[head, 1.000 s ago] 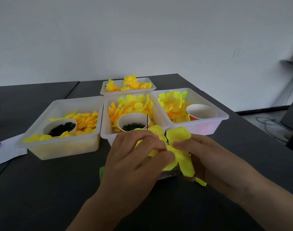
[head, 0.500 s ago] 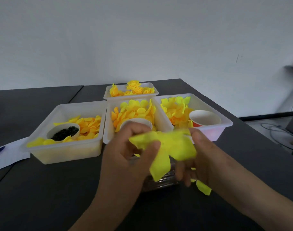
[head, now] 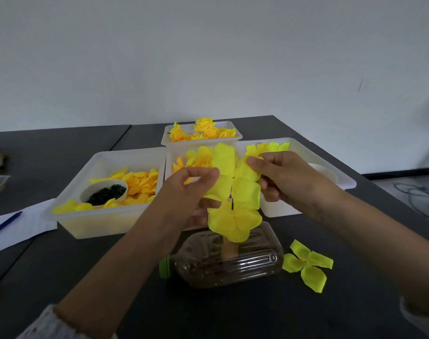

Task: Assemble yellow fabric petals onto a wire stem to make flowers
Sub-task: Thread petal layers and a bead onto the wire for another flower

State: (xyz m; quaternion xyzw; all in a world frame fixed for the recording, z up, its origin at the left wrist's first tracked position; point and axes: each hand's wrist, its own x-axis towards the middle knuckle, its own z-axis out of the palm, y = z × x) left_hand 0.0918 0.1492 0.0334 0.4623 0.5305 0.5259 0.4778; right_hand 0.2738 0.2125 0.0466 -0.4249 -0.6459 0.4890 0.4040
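Above the clear bottle (head: 223, 260) lying on its side on the dark tabletop (head: 111, 277), the left hand (head: 186, 192) pinches one edge of a yellow petal layer (head: 229, 177) and the right hand (head: 284, 177) pinches the other edge. A second petal layer (head: 234, 220) sits lower on the thin dark wire stem (head: 232, 206), just over the bottle. Right of the bottle lies a loose petal piece (head: 306, 264); behind it stand white bins (head: 111, 192) of petals

No legible text, label or number on anything here
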